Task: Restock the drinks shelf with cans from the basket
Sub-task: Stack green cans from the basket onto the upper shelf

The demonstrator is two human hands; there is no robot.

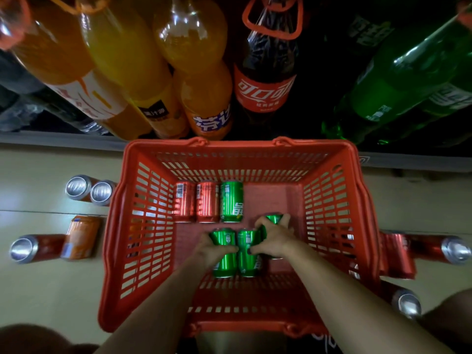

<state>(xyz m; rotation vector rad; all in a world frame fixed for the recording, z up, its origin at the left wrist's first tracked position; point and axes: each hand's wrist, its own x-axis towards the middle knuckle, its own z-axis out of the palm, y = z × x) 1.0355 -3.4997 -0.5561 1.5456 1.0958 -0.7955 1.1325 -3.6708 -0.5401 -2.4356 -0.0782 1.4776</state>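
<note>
**Both hands down in the red basket, on the green cans**

The red basket [112, 251] sits on the pale floor right in front of the drinks shelf [63, 139], where big orange bottles [127, 60], a cola bottle [265, 80] and green bottles [408, 80] stand in a row.

Six cans lie on their sides on the basket floor, all with their long axes running from the person toward the shelf. At the far end, side by side and touching: two red cans [195, 201] and one green can [231, 201]. Nearer the person lie three more green cans. The left hand [212, 249] is curled round the left one [224, 261], fingers wrapped over its top. The right hand [274, 238] spreads over the other two, thumb on the middle green can [246, 264] and fingers clamped over the right-hand green can [273, 218], which is mostly hidden beneath the hand.

Outside the basket, on the floor to the left, two cans [89, 191] lie with silver ends up toward me, and an orange can [80, 237] lies across a red one [35, 247]. To the right, more red cans [434, 247] lie on their sides, ends pointing away from the basket.
</note>
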